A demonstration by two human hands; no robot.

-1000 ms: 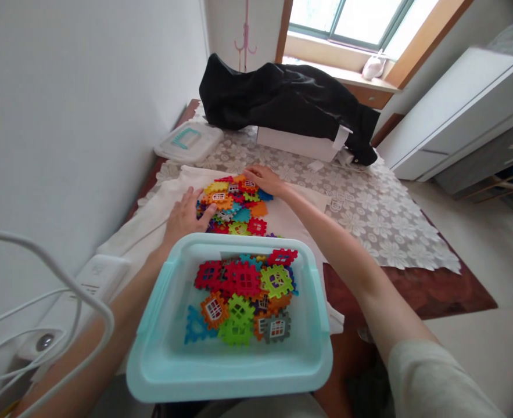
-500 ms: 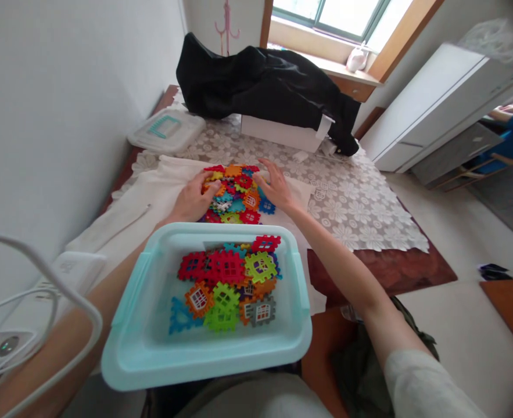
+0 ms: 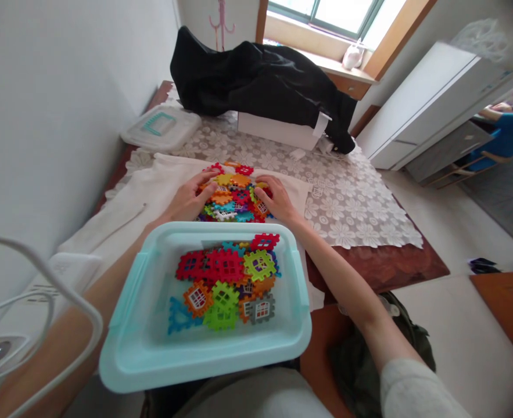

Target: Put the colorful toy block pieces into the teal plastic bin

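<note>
Right then, I saw the left hand [image 3: 190,200] and right hand [image 3: 277,200] resting open, unclenched, on opposite sides of the block pile [image 3: 234,197], about equally near it, with the pile just beyond the tub [image 3: 212,227].

Ahead of me a crumpled black cloth [image 3: 256,75] drapes over a white box [image 3: 273,130], both sitting on a white floral lace tablecloth [image 3: 352,215]; a translucent plastic lid with aqua handles [image 3: 160,128] lies to my left on that lace; a pink wall hook [image 3: 221,14] hangs by the bright window [image 3: 326,11]; on my right stands a white cabinet [image 3: 426,98]; beyond it sits a person in a blue top [image 3: 504,128]; a white cable [image 3: 42,278] loops near my left arm; an olive backpack [image 3: 369,371] rests by my right knee.
</note>
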